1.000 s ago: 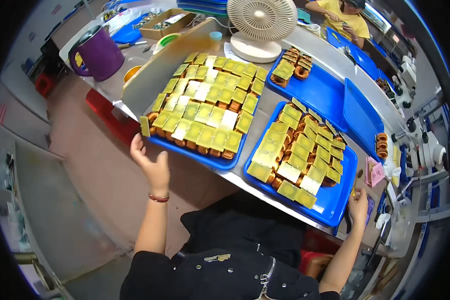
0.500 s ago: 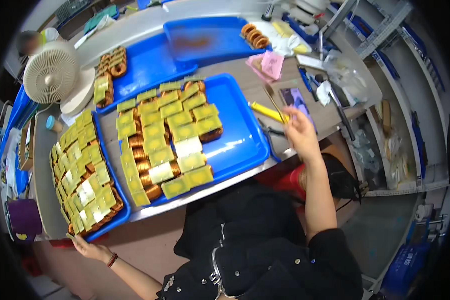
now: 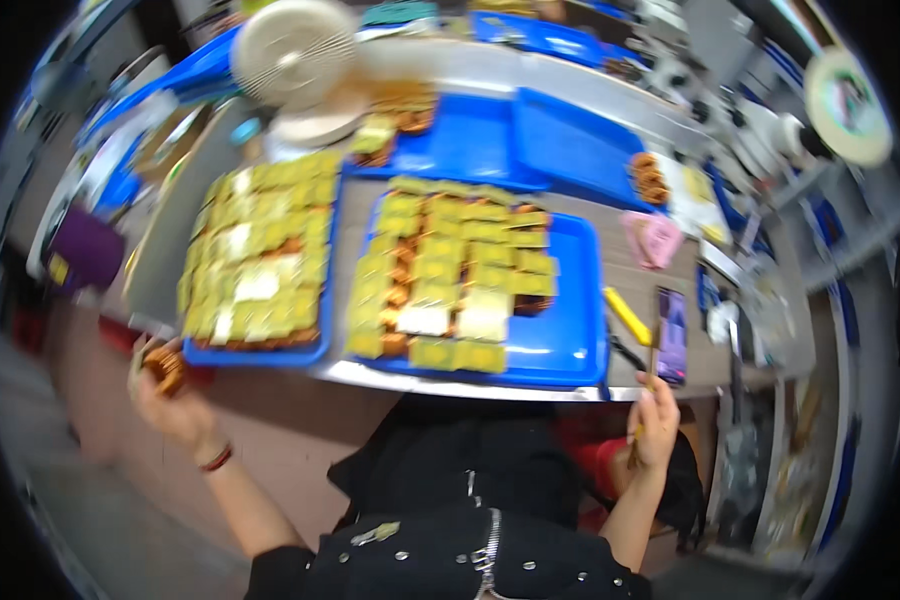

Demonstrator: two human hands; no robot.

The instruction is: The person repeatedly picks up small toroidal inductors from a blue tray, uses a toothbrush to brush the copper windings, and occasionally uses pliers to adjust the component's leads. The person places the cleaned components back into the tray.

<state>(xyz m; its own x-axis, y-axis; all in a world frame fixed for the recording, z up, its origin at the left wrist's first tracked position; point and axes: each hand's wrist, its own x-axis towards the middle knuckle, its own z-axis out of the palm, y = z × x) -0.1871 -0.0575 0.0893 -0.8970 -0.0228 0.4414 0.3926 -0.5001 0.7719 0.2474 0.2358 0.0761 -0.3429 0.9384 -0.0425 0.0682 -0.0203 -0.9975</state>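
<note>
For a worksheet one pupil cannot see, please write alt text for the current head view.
A person's left hand holds a copper-coloured coil, the right hand a thin stick. On the bench, two nearer blue trays hold copper-coloured rings topped with yellowish squares.

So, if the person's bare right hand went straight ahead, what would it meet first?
Probably the flat rectangular phone with a purple screen, just beyond the right hand, though the hand's height above the greyish-brown tabletop is unclear.

Cu-coloured wire coil (image 3: 166, 371), ring-shaped, blurry, held just off counter's (image 3: 622, 262) front L corner, thin brownish stick (image 3: 653, 354), tilted, held across front edge nr R end
</note>
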